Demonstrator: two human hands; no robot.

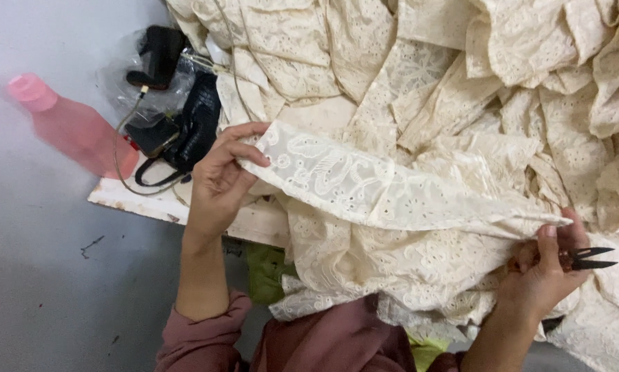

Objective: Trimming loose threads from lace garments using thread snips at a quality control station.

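- head view, surface: grey floor (41, 275) at left; a pale board (137, 198) lies on it, its edge chipped.
- on/near the board: a pink bottle (68, 124) lying on its side, cap toward upper left; a black bag (192, 124) w/ a clear plastic wrap and a thin cable beside it.
- a big heap of cream eyelet fabric (461, 83) fills the upper right and spills over the board.
- green cloth (268, 272) shows under the heap, near the mauve sleeve (206, 337).
- left hand (220, 182): fingers curled narrow, thumb + forefinger pinching the left end of a cream embroidered strip (364, 189).
- right hand (540, 272): closed on the strip's right end, thumb pressing it; same hand also holds small black thread snips (589, 259), blades pointing right, tips slightly apart.
- strip position: stretched between both hands, above the heap, centre of frame.
- strip axis: long axis runs upper left to lower right; wide at left hand, tapering to a narrow end at right hand.
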